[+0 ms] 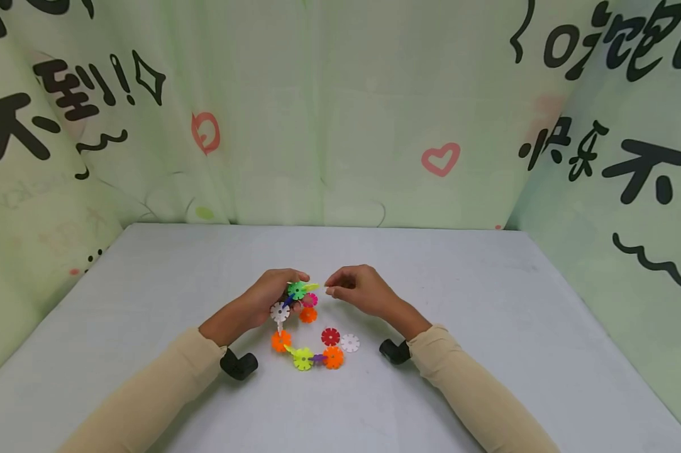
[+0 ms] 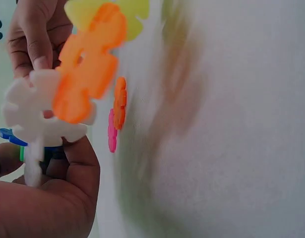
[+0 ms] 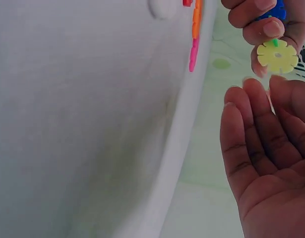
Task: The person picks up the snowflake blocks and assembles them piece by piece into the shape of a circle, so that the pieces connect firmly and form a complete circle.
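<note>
My left hand (image 1: 269, 296) holds one end of a chain of interlocking plastic flower discs. Near its fingers are a green disc (image 1: 297, 290), a yellow disc (image 3: 277, 56) and a blue disc (image 1: 288, 301). Below the hand the chain runs through a white disc (image 1: 280, 312), an orange disc (image 1: 281, 341), a yellow-green disc (image 1: 303, 359) and a purple disc (image 1: 317, 358) to another orange disc (image 1: 333, 357). Just right of the yellow disc, apart from it, is my right hand (image 1: 363, 289); its fingers are loosely bent, with nothing visible between them.
Loose on the white table (image 1: 459, 377) lie a pink disc (image 1: 312, 299), an orange disc (image 1: 308, 314), a red disc (image 1: 330, 336) and a white disc (image 1: 349, 343). Behind the table hangs a pale green curtain (image 1: 340, 126) with printed writing; it also covers both sides.
</note>
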Motion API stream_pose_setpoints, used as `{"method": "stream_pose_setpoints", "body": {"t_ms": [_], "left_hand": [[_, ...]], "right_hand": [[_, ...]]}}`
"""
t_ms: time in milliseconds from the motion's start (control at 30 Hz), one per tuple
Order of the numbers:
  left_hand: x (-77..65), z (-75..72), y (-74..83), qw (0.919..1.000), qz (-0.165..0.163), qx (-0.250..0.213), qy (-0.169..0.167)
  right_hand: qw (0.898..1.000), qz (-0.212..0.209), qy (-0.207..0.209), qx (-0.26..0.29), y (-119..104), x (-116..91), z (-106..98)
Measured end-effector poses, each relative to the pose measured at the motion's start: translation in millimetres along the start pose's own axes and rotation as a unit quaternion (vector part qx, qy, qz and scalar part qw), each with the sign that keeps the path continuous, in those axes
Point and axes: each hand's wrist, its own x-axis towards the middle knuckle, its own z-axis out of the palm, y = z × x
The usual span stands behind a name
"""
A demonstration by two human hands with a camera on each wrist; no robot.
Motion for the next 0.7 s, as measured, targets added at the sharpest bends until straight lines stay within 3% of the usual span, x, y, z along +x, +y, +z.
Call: {"method": "stream_pose_setpoints", "body": {"t_ms": [167, 433, 700], "left_hand": [[-1.6, -1.1, 0.1, 0.9998, -0.011, -0.010, -0.015], [-6.2, -1.3, -1.7, 0.9986, -0.015, 0.020, -0.047], [-6.8, -2.6, -4.5, 0.9982, -0.006, 0.034, -0.049]], "right_hand": [[0.998, 0.014, -0.060, -0.025, 2, -7, -2], [0.991, 0.010, -0.130, -0.031, 1, -21, 2], [0.985, 0.013, -0.161, -0.058, -3, -24, 8]]}}
